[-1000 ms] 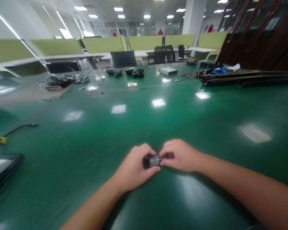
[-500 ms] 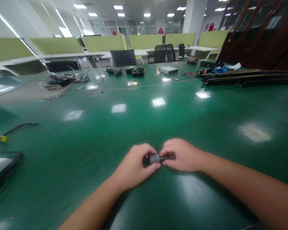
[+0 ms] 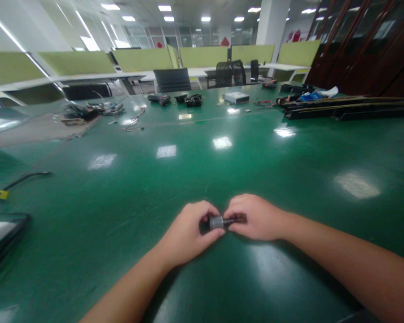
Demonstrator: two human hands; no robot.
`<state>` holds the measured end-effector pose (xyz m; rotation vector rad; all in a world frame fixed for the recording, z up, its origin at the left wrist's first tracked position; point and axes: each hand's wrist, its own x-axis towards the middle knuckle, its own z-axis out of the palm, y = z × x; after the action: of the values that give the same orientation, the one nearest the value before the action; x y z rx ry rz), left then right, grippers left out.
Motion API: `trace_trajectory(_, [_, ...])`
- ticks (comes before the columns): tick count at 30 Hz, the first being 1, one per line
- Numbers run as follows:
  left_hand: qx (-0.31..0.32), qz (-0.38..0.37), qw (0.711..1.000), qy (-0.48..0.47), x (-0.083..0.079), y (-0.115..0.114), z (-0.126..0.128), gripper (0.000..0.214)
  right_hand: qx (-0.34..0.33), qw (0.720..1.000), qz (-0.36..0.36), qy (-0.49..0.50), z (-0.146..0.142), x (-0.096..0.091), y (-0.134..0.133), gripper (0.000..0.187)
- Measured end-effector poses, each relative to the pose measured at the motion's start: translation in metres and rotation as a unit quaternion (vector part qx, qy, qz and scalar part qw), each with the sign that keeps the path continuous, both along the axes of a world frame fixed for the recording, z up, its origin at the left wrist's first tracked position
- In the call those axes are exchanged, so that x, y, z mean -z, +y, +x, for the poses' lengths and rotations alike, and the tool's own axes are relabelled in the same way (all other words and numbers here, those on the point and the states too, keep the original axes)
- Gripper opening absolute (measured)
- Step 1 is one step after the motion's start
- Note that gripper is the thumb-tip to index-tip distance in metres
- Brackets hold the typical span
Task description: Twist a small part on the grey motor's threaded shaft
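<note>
Low over the green tabletop [image 3: 195, 179], my two hands meet at a small grey metal cylinder [image 3: 217, 222] with a narrower dark shaft [image 3: 229, 221] pointing right. Its exact kind is too small to make out. My left hand [image 3: 190, 233] curls round the cylinder, thumb in front and fingers behind, hiding part of its left end. With thumb and fingertips, my right hand [image 3: 254, 217] pinches the shaft, whose far end lies partly hidden in the palm. The piece is held roughly level, lengthwise from left to right.
At the left edge lie a black cable [image 3: 27, 178] and a black-edged device [image 3: 3, 242]. Along the far side sit a loose wire [image 3: 136, 121], black parts [image 3: 192, 100], a silver box [image 3: 236, 97] and long black strips [image 3: 340, 108]. An office chair [image 3: 172, 80] stands beyond.
</note>
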<state>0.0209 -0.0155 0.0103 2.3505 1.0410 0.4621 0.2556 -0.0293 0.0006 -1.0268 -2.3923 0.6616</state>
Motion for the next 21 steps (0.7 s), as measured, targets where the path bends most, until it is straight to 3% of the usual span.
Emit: trace_trajectory(21, [0.007,-0.005,1.000,-0.004,-0.0009,0.0005,0.0000,0.021,-0.004,1.000,0.000,-0.005,0.0012,0.0011,0.0001,0.013])
